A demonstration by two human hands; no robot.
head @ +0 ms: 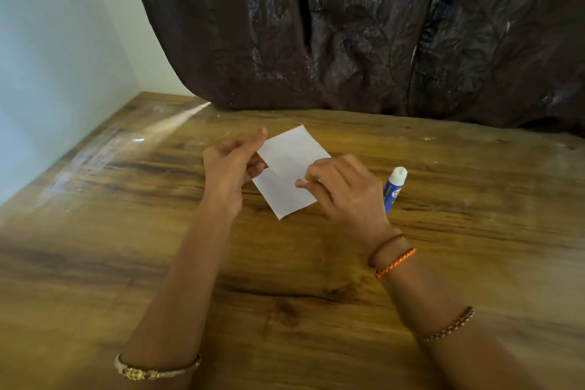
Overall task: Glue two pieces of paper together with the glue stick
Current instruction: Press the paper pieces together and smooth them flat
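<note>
Two white paper pieces overlap on the wooden table (285, 279). The upper paper (292, 149) lies across the far end of the lower paper (281, 193). My left hand (232, 165) pinches the upper paper's left edge, its fingers curled at the seam. My right hand (343, 190) pinches the papers at their right side, where they overlap. A blue glue stick (394, 188) with a white tip lies on the table just right of my right hand, untouched.
A dark patterned curtain (364, 28) hangs along the table's far edge. A pale wall (57, 57) borders the table on the left. Bare wood lies in front of the papers, under my forearms.
</note>
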